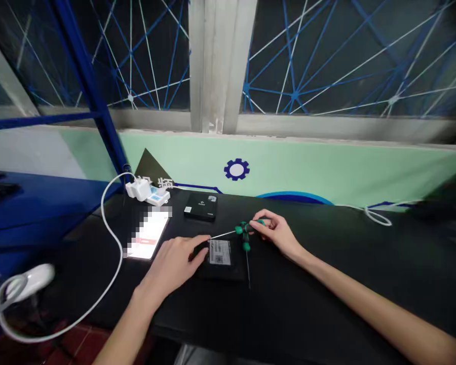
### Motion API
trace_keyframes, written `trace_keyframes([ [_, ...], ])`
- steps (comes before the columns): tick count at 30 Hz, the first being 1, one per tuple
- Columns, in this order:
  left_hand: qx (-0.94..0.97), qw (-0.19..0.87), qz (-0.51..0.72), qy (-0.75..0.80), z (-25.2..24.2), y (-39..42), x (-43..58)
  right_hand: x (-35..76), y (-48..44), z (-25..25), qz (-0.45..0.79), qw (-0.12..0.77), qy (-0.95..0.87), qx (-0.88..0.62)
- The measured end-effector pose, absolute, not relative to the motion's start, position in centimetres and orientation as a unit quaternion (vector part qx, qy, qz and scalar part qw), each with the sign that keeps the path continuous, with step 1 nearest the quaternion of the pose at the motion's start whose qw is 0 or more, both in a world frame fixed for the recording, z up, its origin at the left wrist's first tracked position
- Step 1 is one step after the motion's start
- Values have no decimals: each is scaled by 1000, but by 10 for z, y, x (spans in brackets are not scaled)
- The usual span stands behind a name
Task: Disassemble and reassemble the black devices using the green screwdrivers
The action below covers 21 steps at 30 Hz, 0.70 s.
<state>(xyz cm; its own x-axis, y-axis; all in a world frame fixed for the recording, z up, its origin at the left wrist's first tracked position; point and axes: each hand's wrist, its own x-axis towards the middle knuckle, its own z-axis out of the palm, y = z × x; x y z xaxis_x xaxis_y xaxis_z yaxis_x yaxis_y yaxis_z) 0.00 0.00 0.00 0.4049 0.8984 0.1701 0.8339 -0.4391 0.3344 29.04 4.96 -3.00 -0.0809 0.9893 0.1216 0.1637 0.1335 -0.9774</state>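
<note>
White cable (pixel 120 248): loops well left of the labelled drive (pixel 220 252); prob. a snag if our L elbow swings wide.
Phone (pixel 149 234): lit, flat, left of the drive, slightly beyond; tight for our L wrist.
Charger (pixel 138 189) + power strip (pixel 157 196): beyond the drive, to its left, out of the way.
L hand (pixel 178 258): at the drive's left edge, fingers bent, index by the driver's tip; can't tell if we're gripping the drive or just resting there, dark on dark.
Black box (pixel 202 205): flat, just beyond the drive, approx. in line w/ its left side; limits reach that way.
Drive: flat on the table under our work, label up. Should be light, stiff, smooth, apt to slide; best held by its side edges, pressing lightly.
Held driver (pixel 238 230): thin shaft to the drive's far-left corner. Light, rigid; slim tip may slip, so hold the handle.
2nd driver (pixel 245 242): along the drive's right side, under the held one in view; could foul it.
R hand (pixel 275 233): right of the drive, fingertips pinching the held driver's handle.
</note>
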Motion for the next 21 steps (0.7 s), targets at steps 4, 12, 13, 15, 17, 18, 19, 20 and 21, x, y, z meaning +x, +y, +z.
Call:
trace_keyframes([
  [4,832,98,162,522,1,-2,-2,291,53,-29,444,471,-592,-480],
  [12,826,96,164,531,2,-3,0,294,53,-31,460,492,-590,-446],
  [13,826,93,163,531,2,-3,0,294,53,-31,459,497,-586,-446],
  [15,827,87,161,531,1,-3,0,295,53,-33,454,508,-579,-448],
  [17,828,84,160,530,0,-3,-1,295,54,-34,449,517,-573,-450],
  [18,829,82,160,530,0,-3,-1,295,54,-35,446,521,-571,-451],
  [19,829,79,159,531,-1,-3,-1,295,54,-35,444,524,-570,-451],
  [20,829,76,158,532,-1,-3,-1,295,54,-35,443,526,-569,-451],
  [21,828,73,155,534,-1,-3,-1,295,54,-35,443,526,-569,-450],
])
